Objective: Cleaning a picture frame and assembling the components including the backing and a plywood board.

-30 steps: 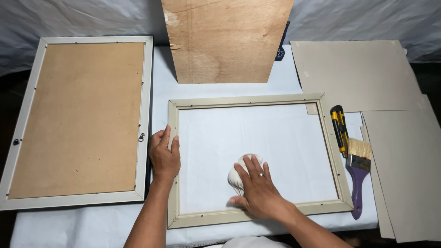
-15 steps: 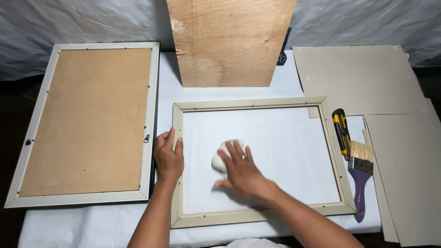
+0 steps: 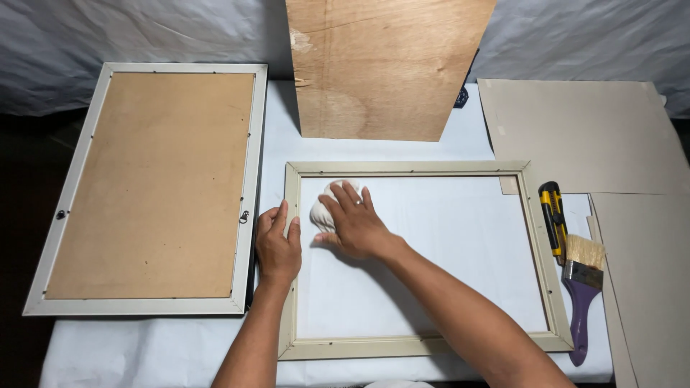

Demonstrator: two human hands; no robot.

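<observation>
A pale, rectangular wooden frame (image 3: 424,345) lies flat on the white table, its long axis running left to right. The left hand (image 3: 277,244) rests flat on its left rail, fingers loosely spread. The right hand (image 3: 353,223), fingers curled, presses a soft white cloth wad (image 3: 320,210) onto the glass, now at the far-left corner rather than mid-pane. Farther off leans a plywood board (image 3: 384,65).

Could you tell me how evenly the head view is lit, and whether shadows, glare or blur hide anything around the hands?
Head view: light is even and soft over the table; the far left edge falls into darkness. A soft shadow lies under the right hand and its forearm on the open frame. No glare shows. The left hand, white cloth and purple brush are sharp, without motion blur.
</observation>
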